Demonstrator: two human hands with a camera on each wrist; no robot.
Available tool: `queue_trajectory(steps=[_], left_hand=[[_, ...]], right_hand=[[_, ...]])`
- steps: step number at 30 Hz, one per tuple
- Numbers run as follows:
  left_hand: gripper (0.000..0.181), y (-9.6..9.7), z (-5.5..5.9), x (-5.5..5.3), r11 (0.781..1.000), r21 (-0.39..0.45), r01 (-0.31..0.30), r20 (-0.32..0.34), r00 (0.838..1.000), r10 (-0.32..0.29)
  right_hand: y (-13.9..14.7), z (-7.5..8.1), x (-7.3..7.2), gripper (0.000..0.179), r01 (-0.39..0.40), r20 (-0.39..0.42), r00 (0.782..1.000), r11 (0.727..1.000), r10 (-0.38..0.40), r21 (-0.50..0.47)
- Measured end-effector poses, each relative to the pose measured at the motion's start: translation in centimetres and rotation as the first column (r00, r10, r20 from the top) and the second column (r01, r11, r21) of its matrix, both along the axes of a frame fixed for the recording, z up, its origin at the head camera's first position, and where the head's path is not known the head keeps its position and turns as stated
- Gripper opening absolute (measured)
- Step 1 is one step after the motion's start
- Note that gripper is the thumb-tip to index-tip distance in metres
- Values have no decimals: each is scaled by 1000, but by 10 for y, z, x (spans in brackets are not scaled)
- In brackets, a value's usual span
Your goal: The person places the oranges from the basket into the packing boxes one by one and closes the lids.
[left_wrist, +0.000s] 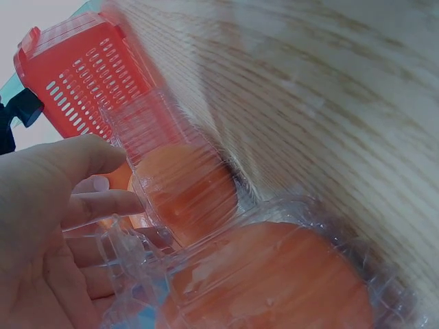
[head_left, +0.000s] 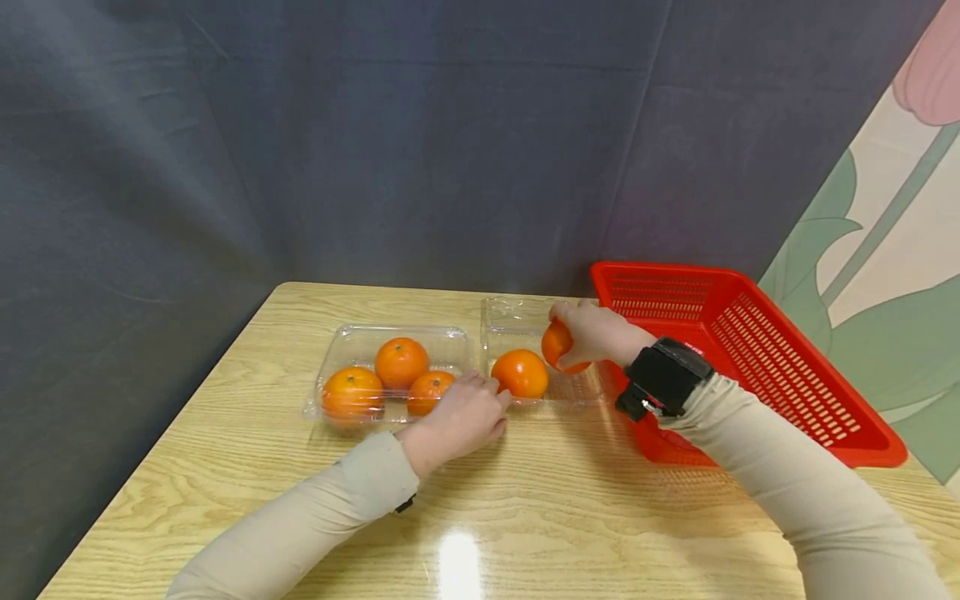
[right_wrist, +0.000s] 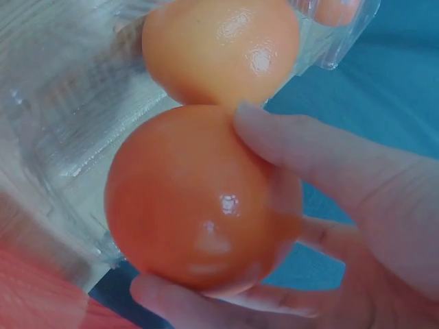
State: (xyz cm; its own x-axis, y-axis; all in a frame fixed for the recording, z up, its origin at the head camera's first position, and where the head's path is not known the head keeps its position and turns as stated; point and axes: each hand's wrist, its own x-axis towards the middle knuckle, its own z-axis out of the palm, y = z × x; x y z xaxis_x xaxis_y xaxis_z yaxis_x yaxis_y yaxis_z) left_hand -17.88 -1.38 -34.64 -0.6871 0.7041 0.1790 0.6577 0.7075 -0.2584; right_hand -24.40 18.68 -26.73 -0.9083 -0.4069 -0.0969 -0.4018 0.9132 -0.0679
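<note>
My right hand [head_left: 600,333] grips an orange [right_wrist: 192,199] between thumb and fingers, over the right-hand clear plastic container [head_left: 498,312]. Another orange [head_left: 520,373] sits in that container, right beside the held one. My left hand [head_left: 461,417] is at the near edges of the two containers, where they meet. Its fingers [left_wrist: 103,205] lie loosely extended by the clear plastic rim. Under and beyond that hand is the left-hand clear container [head_left: 405,331], holding three oranges, one of them [head_left: 429,392] partly hidden behind the hand.
A red slotted plastic basket [head_left: 787,367] stands on the right of the wooden table [head_left: 540,508], under my right forearm. A dark cloth [head_left: 450,150] hangs behind the table's back edge. A flower-patterned panel [head_left: 900,275] is at far right.
</note>
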Motion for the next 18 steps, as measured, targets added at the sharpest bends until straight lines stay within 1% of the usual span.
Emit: queue_trajectory(steps=[9, 15, 18], left_hand=[[23, 0, 0, 0, 1000, 17, 13, -24, 1000, -13], [24, 0, 0, 0, 1000, 20, 7, -13, 1000, -7], [24, 0, -1, 0, 1000, 27, 11, -18, 1000, -10]], right_hand=[[-3, -6, -5, 53, -31, 25, 999, 999, 32, -24], [-5, -13, -10, 56, -16, 60, 998, 1000, 16, 11], [-6, -16, -12, 57, -7, 69, 998, 1000, 6, 18]])
